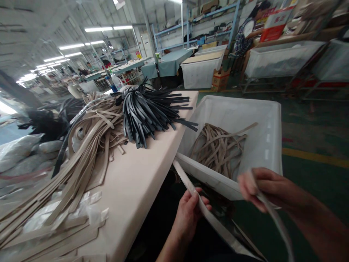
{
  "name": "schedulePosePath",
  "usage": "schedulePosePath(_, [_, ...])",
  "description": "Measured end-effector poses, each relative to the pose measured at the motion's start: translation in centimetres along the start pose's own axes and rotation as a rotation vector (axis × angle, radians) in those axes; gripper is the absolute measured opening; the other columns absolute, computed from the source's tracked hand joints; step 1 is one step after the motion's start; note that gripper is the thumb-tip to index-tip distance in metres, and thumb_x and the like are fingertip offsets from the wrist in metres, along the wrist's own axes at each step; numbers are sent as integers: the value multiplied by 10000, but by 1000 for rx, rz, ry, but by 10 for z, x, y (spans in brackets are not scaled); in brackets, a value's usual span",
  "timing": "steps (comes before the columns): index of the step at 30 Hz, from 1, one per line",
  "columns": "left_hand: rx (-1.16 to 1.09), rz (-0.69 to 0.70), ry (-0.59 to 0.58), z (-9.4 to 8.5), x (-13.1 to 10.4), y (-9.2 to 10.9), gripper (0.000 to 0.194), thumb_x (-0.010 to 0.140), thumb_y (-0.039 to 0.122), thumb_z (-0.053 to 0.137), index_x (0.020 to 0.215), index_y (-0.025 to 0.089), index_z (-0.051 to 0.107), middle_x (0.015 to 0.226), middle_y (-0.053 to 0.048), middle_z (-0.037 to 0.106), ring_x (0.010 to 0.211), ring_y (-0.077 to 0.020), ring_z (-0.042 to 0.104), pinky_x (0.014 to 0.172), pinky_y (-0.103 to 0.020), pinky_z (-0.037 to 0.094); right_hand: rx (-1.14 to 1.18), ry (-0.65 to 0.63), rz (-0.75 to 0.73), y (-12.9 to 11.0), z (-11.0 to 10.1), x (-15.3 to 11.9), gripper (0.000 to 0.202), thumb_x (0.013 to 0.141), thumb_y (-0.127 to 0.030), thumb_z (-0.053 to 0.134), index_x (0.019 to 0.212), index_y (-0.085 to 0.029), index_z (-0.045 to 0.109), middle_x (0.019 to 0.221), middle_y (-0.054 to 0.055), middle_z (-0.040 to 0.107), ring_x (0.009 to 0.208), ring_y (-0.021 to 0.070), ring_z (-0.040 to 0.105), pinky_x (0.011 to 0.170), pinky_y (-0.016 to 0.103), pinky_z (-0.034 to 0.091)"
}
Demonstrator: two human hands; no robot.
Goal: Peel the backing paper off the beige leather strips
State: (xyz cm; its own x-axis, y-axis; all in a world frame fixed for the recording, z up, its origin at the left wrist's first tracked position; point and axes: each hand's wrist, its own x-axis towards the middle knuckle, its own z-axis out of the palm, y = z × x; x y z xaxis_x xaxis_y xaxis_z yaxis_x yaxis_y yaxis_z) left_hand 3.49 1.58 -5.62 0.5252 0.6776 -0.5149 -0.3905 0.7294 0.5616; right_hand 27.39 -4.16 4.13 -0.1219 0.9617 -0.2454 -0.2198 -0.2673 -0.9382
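Head view only. Left hand (189, 213) low centre, fingers curled shut around a pale beige strap (203, 211); the strap runs up-left from the hand toward the counter edge and down-right toward the bottom of frame. Right hand (259, 187) further right, blurred, closed on a second grey-beige strap (275, 218) that trails down-right past the forearm. Cannot tell if the two lengths are one strap looped or two separate ones; the lower ends go out of frame.

Both hands sit just in front of the near rim of a white plastic bin (268, 140), which stands on the floor beside the counter. Inside the bin: a loose tangle of beige straps (218, 149), one sticking up toward the right wall.

Counter (152, 160) on the left, pale pinkish top. On it a big pile of beige straps (89, 145) fanned along the left side, and a bundle of black straps (148, 109) spread out at the far end, tips overhanging the edge near the bin. Clear plastic wrap (92, 205) lies under the near beige ends.

Background: green floor (313, 123), more white bins (201, 71), blue shelving, a person in a checked shirt (245, 34) at a far bench.
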Motion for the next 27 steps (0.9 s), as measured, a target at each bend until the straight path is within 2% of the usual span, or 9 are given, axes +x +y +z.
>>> schedulePosePath(2, [94,27,-109,-5,-12,-8,327,886,389,696,1056,122,612,729,-44,730,620,-139,696,615,-230,534,129,-45,-4,13,1,36,345,792,-505,827,793,-168,759,945,74,745,753,130,703,656,179,567])
schedulePosePath(4, [128,21,-149,-10,-20,-14,363,855,435,727,1035,140,615,713,-28,727,605,-126,683,598,-220,516,232,-68,49,30,5,65,258,825,-395,819,892,-148,782,1183,111,717,1021,183,687,818,216,575])
schedulePosePath(6, [135,10,-161,-13,-25,-17,397,814,465,765,1009,151,619,695,-18,727,581,-121,676,570,-213,502,303,-110,111,47,11,86,225,864,-317,785,996,-135,775,1280,129,680,1135,202,649,873,241,569])
schedulePosePath(10, [164,19,-204,-17,-29,-20,426,777,500,791,972,151,644,662,-16,729,544,-118,675,538,-206,488,394,-214,77,55,28,110,326,838,-359,809,1066,-134,753,1250,149,695,1166,248,643,942,346,553])
schedulePosePath(13, [165,12,-195,-19,-28,-25,419,770,508,795,963,162,656,657,-14,741,536,-118,680,535,-205,489,427,-246,-12,40,38,128,344,776,-452,849,947,-166,766,1179,126,728,1117,260,665,945,399,543])
schedulePosePath(18, [196,83,-225,-26,-20,-34,444,738,540,805,937,167,668,624,-20,738,502,-118,661,503,-196,451,359,-236,-136,9,50,159,410,703,-528,883,898,-180,784,1006,79,776,993,207,696,936,333,508])
schedulePosePath(20, [217,99,-168,-28,-15,-30,483,712,570,808,934,169,659,619,-16,726,490,-126,652,493,-201,439,295,-222,-182,0,57,162,411,719,-519,878,905,-162,793,949,72,782,916,182,699,889,296,502])
schedulePosePath(23, [355,178,17,-28,-5,-10,479,741,574,764,976,171,653,677,-4,711,518,-141,643,526,-238,467,170,-182,-273,-15,74,149,373,784,-481,846,929,-141,801,932,66,784,869,160,681,836,262,485])
schedulePosePath(27, [796,483,264,-27,12,28,226,827,375,655,897,163,692,705,1,683,651,-166,613,641,-268,473,-145,-82,-629,-35,102,115,274,948,-448,679,1020,-212,798,1049,53,779,999,183,684,927,294,492])
